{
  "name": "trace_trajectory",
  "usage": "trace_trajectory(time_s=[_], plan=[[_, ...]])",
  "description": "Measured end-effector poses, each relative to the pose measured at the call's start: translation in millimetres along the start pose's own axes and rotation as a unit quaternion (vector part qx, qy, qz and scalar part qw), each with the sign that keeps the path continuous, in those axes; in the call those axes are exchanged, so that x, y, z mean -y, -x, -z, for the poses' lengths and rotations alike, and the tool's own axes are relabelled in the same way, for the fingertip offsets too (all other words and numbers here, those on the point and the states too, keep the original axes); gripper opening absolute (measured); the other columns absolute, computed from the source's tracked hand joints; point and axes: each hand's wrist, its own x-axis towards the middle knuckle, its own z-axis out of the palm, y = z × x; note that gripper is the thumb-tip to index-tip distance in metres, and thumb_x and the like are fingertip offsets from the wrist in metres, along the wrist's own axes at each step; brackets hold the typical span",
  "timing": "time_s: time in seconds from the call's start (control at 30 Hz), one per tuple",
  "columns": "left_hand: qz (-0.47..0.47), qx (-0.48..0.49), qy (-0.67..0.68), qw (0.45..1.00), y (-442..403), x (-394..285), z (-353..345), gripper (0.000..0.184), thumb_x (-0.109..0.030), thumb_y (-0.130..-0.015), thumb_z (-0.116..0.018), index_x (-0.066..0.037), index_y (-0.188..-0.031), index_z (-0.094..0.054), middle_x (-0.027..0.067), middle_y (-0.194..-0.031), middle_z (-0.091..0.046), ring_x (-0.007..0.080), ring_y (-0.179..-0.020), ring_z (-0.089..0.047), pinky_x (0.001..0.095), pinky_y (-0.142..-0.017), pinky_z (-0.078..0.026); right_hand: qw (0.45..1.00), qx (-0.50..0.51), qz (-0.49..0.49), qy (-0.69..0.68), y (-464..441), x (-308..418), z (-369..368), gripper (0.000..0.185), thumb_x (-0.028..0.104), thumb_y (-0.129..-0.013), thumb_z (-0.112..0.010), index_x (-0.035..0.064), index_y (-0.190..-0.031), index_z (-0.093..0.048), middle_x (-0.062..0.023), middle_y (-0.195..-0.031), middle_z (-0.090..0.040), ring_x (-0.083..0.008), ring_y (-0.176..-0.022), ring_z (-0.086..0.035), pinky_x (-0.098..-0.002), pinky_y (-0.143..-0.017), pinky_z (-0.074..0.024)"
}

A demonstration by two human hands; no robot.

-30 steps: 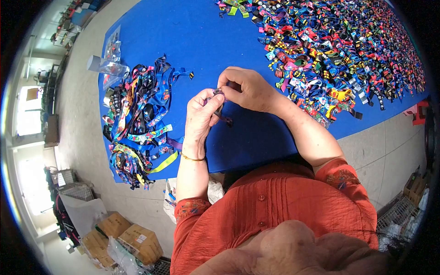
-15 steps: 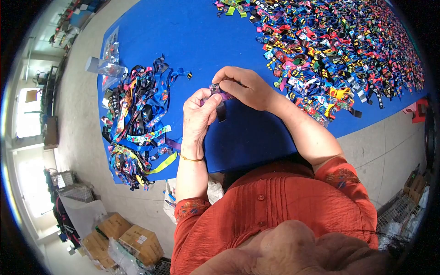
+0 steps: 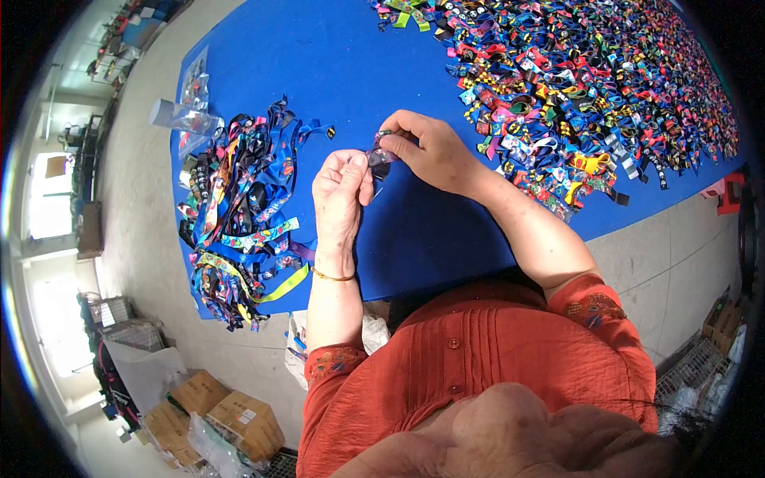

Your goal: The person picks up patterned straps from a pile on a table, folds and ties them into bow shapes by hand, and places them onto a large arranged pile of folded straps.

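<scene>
Between my hands is a short dark ribbon strap with a purple pattern. My left hand pinches its lower left end between thumb and fingers. Thumb and forefinger of my right hand grip the upper end. A thin pale edge or strip shows just below the strap; I cannot make out what it is. To the left lies a tangled heap of long printed ribbon straps. On the right spreads a large mass of looped, colourful straps.
Everything lies on a blue table. A clear plastic container rests on its side near the left edge, by a plastic bag. Cardboard boxes stand on the floor at lower left, and a red object is at far right.
My hands have moved slightly apart, the left one a little to the left. The strap has turned between them, and its dark hanging end now sits higher.
</scene>
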Motion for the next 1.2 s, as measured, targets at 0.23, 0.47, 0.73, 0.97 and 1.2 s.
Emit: trace_trajectory(time_s=[0.23,0.47,0.73,0.97,1.2], plan=[[-0.316,-0.049,-0.355,0.878,9.6,4.9,-11.2,0.004,-0.004,-0.096,-0.067,-0.003,-0.095,-0.064,0.0046,-0.080,-0.062,0.0126,-0.069,-0.057,0.0251,-0.064,-0.047,0.974,-0.008,-0.143,-0.175,-1.4,-2.6,-3.3,0.018,0.018,-0.102,-0.061,0.0000,-0.103,-0.064,-0.0019,-0.088,-0.066,-0.0077,-0.081,-0.060,-0.0247,-0.073,-0.0494],[-0.224,-0.066,-0.161,0.959,0.4,2.3,-4.8,0.010,-0.009,-0.099,-0.064,-0.002,-0.106,-0.062,0.0072,-0.107,-0.066,0.0119,-0.094,-0.059,0.0273,-0.086,-0.049,0.962,-0.010,-0.130,-0.239,-1.8,-3.2,-5.9,0.022,0.022,-0.102,-0.062,0.0012,-0.105,-0.065,-0.0019,-0.090,-0.067,-0.0072,-0.081,-0.060,-0.0234,-0.074,-0.0491],[-0.078,0.008,-0.041,0.996,-1.5,11.3,-3.3,0.026,-0.024,-0.103,-0.063,0.000,-0.114,-0.065,0.0050,-0.098,-0.071,0.0097,-0.088,-0.063,0.0245,-0.085,-0.048,0.963,0.005,-0.148,-0.223,0.6,6.5,-3.1,0.021,0.022,-0.100,-0.065,0.0017,-0.105,-0.065,-0.0008,-0.085,-0.067,-0.0060,-0.077,-0.060,-0.0206,-0.066,-0.0457],[-0.043,0.001,-0.024,0.999,-0.4,8.6,-0.4,0.020,-0.020,-0.101,-0.065,-0.001,-0.106,-0.068,0.0057,-0.091,-0.071,0.0104,-0.079,-0.063,0.0243,-0.077,-0.050,0.967,0.008,-0.131,-0.216,0.7,-7.3,-10.3,0.019,0.020,-0.099,-0.066,0.0013,-0.103,-0.065,0.0004,-0.088,-0.066,-0.0059,-0.078,-0.057,-0.0213,-0.070,-0.0460],[-0.067,0.005,-0.004,0.998,-2.5,12.6,1.3,0.018,-0.018,-0.101,-0.064,0.000,-0.105,-0.067,0.0059,-0.088,-0.070,0.0099,-0.073,-0.060,0.0256,-0.071,-0.050,0.946,0.006,-0.165,-0.280,1.7,-1.8,-9.9,0.017,0.018,-0.098,-0.067,0.0018,-0.101,-0.066,0.0011,-0.087,-0.065,-0.0056,-0.077,-0.057,-0.0216,-0.069,-0.0456]])
